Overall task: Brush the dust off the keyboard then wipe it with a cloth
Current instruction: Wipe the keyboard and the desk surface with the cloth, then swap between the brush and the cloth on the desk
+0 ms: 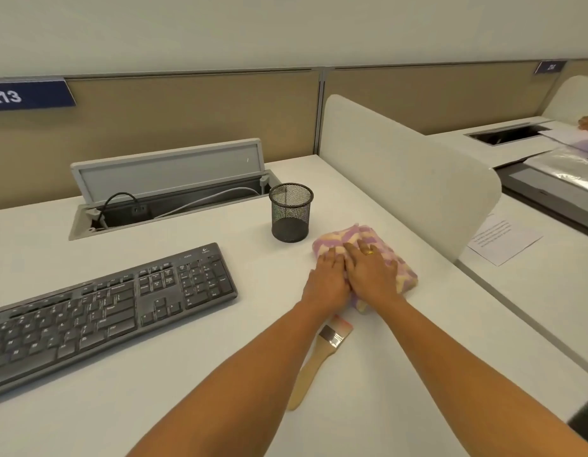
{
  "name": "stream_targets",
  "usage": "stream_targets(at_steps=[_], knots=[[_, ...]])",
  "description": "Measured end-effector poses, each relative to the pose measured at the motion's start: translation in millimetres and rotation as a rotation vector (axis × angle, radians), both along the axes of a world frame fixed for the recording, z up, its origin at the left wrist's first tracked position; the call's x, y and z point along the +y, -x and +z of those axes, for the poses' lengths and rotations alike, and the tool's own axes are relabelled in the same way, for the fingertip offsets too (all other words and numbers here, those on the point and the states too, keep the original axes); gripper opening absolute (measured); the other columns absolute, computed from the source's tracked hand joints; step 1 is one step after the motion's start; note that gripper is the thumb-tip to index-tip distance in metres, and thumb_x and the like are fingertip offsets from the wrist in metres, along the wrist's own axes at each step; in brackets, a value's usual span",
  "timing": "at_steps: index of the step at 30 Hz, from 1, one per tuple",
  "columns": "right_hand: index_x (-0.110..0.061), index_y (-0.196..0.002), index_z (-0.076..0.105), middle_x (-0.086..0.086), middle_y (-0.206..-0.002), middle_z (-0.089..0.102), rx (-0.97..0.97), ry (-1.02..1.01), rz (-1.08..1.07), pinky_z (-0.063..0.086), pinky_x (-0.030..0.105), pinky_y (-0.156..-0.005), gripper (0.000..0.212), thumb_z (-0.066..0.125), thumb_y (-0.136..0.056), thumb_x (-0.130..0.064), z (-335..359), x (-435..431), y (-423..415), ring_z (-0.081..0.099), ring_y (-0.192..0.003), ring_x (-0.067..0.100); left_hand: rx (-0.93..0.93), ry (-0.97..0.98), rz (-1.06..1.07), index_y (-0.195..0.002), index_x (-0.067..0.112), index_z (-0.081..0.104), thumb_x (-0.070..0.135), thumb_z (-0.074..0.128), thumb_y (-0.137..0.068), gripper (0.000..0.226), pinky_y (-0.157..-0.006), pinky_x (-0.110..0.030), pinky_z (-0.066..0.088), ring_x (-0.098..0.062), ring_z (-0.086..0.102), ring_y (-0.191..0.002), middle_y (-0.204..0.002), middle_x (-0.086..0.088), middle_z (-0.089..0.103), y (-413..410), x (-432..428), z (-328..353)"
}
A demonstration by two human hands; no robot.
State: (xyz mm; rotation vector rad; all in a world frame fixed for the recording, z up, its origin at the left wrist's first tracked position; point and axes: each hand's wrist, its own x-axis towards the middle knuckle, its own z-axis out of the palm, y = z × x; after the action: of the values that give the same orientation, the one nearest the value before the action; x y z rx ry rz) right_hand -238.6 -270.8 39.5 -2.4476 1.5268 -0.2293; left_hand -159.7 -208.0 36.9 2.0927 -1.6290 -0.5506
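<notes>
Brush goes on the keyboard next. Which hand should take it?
Left, most likely. The brush lies close behind the wrist of the left hand, handle toward the person, and the keyboard is on that side. The right hand lies flat on the cloth, farther from both.

1. Just the one view here, and it's strapped to your head, so it looks forward and down across the desk (154,390) from over its near edge.
2. It's pretty close in: your forearms come up from the bottom edge, and your left hand (328,280) and right hand (373,272) land a bit right of centre.
3. It's a wide-angle lens, so straight lines bend a little. The keyboard (98,308) runs off the left edge, the white divider (408,179) takes the right side, and the tan back partition (187,110) crosses above the middle.
</notes>
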Motion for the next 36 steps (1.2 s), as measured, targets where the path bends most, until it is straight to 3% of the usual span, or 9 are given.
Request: stream_targets(at_steps=[6,10,18,22,24,26,29,32,36], knots=[[-0.037,-0.146,0.023,-0.006,-0.158,0.014,0.100,-0.001,0.022,0.009,0.059,-0.112,0.045,0.015,-0.102,-0.039,-1.8,-19.0,12.4,0.012,-0.145,0.018,-0.027,-0.029,-0.079,-0.151,0.004,0.012,0.020,0.038,-0.102,0.057,-0.115,-0.038,0.014,-0.023,-0.001,-0.147,-0.160,-0.012,0.003,2.7,-10.9,-2.5],[-0.038,-0.146,0.021,-0.006,-0.157,0.014,0.154,0.014,0.006,0.012,0.061,-0.111,0.044,0.015,-0.101,-0.037,0.4,-34.2,23.5,0.014,-0.145,0.019,-0.077,-0.051,-0.114,-0.151,0.010,0.014,0.029,0.041,-0.101,0.061,-0.115,-0.045,0.017,-0.018,0.002,-0.147,-0.160,-0.005,0.002,1.5,-14.3,-3.4],[-0.038,-0.145,0.020,-0.002,-0.157,0.017,0.242,0.007,-0.043,0.006,0.066,-0.108,0.045,0.015,-0.102,-0.031,4.7,-46.6,27.9,0.013,-0.144,0.026,-0.154,-0.137,-0.079,-0.152,0.014,0.011,0.031,0.032,-0.103,0.056,-0.116,-0.045,0.002,-0.019,0.000,-0.147,-0.161,-0.004,-0.001,-17.2,6.5,-12.1],[-0.022,-0.131,0.051,0.003,-0.139,0.047,-0.052,0.138,-0.046,0.025,0.046,-0.109,0.037,0.037,-0.096,-0.020,12.8,-41.5,21.0,0.040,-0.130,0.022,-0.199,-0.135,-0.018,-0.152,0.014,0.013,0.032,0.030,-0.104,0.054,-0.116,-0.042,0.001,-0.017,0.001,-0.147,-0.160,-0.003,0.003,-36.4,23.9,-16.2],[-0.012,-0.118,0.063,0.007,-0.123,0.061,-0.331,0.087,-0.046,0.037,0.030,-0.094,0.030,0.050,-0.091,-0.015,22.9,-29.0,16.3,0.054,-0.114,0.024,-0.287,-0.131,0.015,-0.152,0.015,0.013,0.034,0.028,-0.104,0.054,-0.116,-0.041,0.000,-0.016,0.001,-0.147,-0.160,-0.002,0.004,-45.6,33.4,-19.1],[-0.008,-0.097,0.070,0.010,-0.101,0.068,-0.458,-0.033,0.027,0.043,0.027,-0.080,0.016,0.060,-0.087,-0.015,30.6,-10.0,12.1,0.060,-0.091,0.023,-0.391,-0.114,0.047,-0.152,0.017,0.012,0.036,0.026,-0.104,0.054,-0.116,-0.041,-0.001,-0.017,0.000,-0.147,-0.160,-0.001,0.005,-52.4,43.5,-21.5],[-0.015,-0.072,0.061,0.007,-0.079,0.066,-0.204,-0.324,0.092,0.051,0.032,-0.074,0.026,0.072,-0.079,-0.038,37.1,16.5,9.9,0.058,-0.070,0.018,-0.445,-0.099,0.102,-0.152,0.019,0.012,0.040,0.024,-0.103,0.055,-0.116,-0.041,-0.002,-0.017,-0.001,-0.147,-0.160,-0.001,0.005,-59.9,58.1,-25.1],[-0.011,-0.079,0.056,0.011,-0.085,0.072,0.144,-0.451,0.118,0.054,0.032,-0.078,0.047,0.073,-0.070,-0.054,34.8,41.1,12.2,0.062,-0.066,0.020,-0.411,-0.112,0.146,-0.152,0.020,0.014,0.043,0.022,-0.103,0.055,-0.117,-0.040,0.000,-0.016,0.000,-0.147,-0.161,-0.001,0.005,-64.3,71.9,-28.5],[-0.017,-0.080,0.045,-0.001,-0.085,0.058,0.134,-0.419,0.111,0.047,0.027,-0.071,0.049,0.079,-0.065,-0.050,25.7,61.3,10.3,0.057,-0.071,0.017,-0.353,-0.082,0.180,-0.152,0.019,0.016,0.042,0.022,-0.103,0.054,-0.118,-0.038,0.001,-0.017,0.002,-0.147,-0.161,-0.001,0.007,-66.6,86.9,-31.8]])
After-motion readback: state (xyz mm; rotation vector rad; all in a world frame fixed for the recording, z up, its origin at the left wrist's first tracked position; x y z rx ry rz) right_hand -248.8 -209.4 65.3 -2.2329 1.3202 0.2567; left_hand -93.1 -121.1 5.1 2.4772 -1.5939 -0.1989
